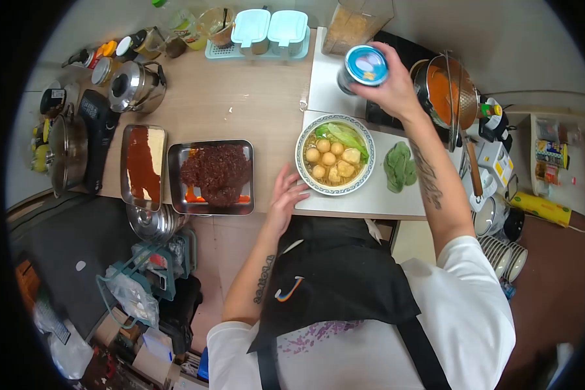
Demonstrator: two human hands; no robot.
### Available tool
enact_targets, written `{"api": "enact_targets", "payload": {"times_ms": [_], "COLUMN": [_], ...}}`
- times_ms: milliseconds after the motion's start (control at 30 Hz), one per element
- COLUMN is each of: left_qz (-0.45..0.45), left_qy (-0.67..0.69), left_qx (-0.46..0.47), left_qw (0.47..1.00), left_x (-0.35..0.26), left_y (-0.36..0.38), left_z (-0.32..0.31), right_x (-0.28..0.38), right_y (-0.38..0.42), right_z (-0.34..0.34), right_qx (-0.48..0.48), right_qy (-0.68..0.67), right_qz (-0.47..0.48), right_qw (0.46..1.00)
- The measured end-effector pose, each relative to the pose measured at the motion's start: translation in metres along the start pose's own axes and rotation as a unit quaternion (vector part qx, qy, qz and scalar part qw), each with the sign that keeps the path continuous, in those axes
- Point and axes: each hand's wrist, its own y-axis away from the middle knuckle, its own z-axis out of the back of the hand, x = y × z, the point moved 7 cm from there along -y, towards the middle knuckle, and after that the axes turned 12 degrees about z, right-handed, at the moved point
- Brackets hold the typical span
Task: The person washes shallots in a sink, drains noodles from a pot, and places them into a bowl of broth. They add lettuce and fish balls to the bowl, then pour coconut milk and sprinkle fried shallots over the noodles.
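My right hand [395,84] grips a jar with a blue lid [366,65] and holds it upright at the back of the counter, behind the bowl. In front of me stands a patterned soup bowl [303,174] with round balls [328,158], green leaves [346,135] and chunky pieces in broth. My left hand [285,198] rests at the counter's front edge, its fingers apart and the tips close to the bowl's left rim. A crumpled green cloth [400,167] lies to the right of the bowl.
Left are a metal tray of dark minced food [216,174] and a narrower tray with red-brown and cream contents [144,166]. A pan of orange liquid [441,94] stands right, its wooden handle [472,170] pointing towards me. Lidded light-blue containers [270,29] line the back.
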Motion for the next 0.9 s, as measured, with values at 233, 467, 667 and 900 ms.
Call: {"api": "enact_targets", "payload": {"times_ms": [233, 467, 667, 900], "left_qz": [-0.014, -0.045, -0.061, -0.063], "left_qy": [-0.035, -0.055, -0.061, -0.050], "left_qx": [0.002, 0.020, 0.011, -0.018], "left_qw": [0.999, 0.997, 0.996, 0.997], "left_x": [-0.021, -0.030, -0.032, -0.031], "left_y": [0.051, 0.075, 0.090, 0.106], "left_z": [0.036, 0.059, 0.074, 0.091], "right_x": [0.091, 0.115, 0.130, 0.122], "right_y": [0.078, 0.126, 0.107, 0.086], "right_z": [0.018, -0.017, -0.044, -0.025], "right_qx": [0.217, 0.362, 0.339, 0.286], "right_qy": [0.189, 0.312, 0.291, 0.325], "right_qz": [0.114, 0.130, 0.139, 0.106], "right_qw": [0.951, 0.869, 0.884, 0.895]}}
